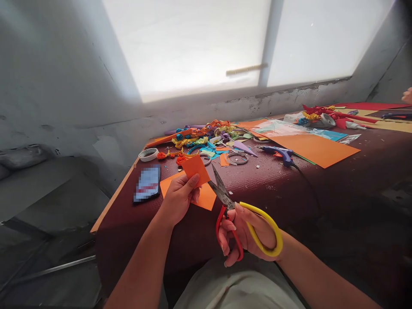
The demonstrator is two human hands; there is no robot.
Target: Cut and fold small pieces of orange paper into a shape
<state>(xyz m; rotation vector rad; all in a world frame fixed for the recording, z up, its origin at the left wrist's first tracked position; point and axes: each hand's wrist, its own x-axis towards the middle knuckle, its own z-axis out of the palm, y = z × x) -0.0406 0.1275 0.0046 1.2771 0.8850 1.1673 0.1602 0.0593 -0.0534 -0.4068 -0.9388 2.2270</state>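
Note:
My left hand (180,193) pinches a small square of orange paper (195,168) between thumb and fingers, above the table. My right hand (241,231) is wrapped round the handles of a pair of scissors (227,201), one handle red and the other yellow. The scissor blades are apart, and their tips point up and left, close to the right edge of the paper square. Whether a blade touches the paper I cannot tell. Under my left hand lies a larger orange sheet (206,198), partly hidden by the hand.
On the dark red tabletop (257,189) lie a phone (147,183), a tape roll (148,154), a heap of colourful paper pieces (206,135), and a glue gun (279,153) with its cord. More orange sheets (322,148) lie right. Another person's hand (407,95) shows at the far right edge.

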